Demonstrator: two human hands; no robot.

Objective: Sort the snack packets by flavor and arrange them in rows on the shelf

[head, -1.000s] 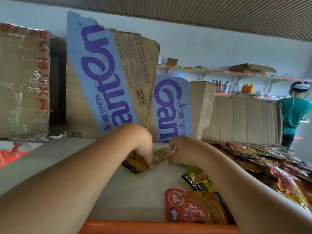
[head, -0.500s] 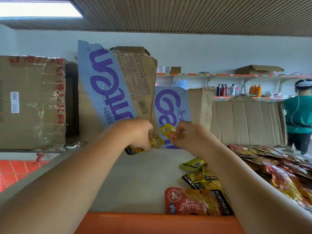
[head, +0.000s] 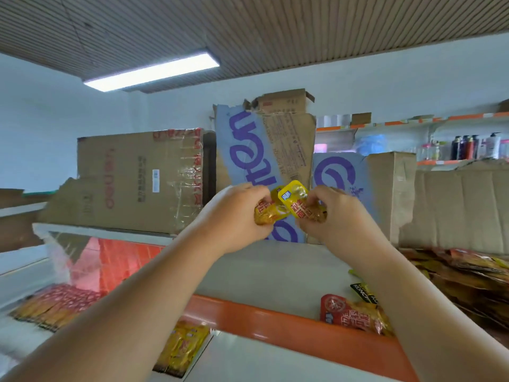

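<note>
Snack packets are seen at several depths. Nearest, a row of yellow packets (head: pixel 181 350) is laid on the lower shelf (head: pixel 248 362). Farther left, a blurred row of red-and-orange packets (head: pixel 52 307) is lined up on that lower level.

Above these, the orange edge (head: pixel 275 318) of the upper shelf (head: pixel 261 271) is crossed by both forearms. A red packet (head: pixel 349 312) is laid near that edge, just beside the right forearm. A black-and-yellow packet (head: pixel 362 290) is partly hidden just behind it. An unsorted pile of packets (head: pixel 468 274) is heaped at the right of the upper shelf.

Farther in, both hands are held above the upper shelf, close together. The first yellow packet (head: pixel 268 215) is gripped by the left hand (head: pixel 237 216), whose fingers are curled round it. The second yellow packet (head: pixel 294 199), marked with a blue label, is pinched by the curled fingers of the right hand (head: pixel 330 213). The two packets overlap.

Behind the hands, a taped cardboard box (head: pixel 132 183) and a purple-lettered box (head: pixel 256 150) are stood at the back of the shelf. Beyond them, bottles (head: pixel 473 147) are lined up on a far wall shelf, and a ceiling light (head: pixel 151 70) is lit.
</note>
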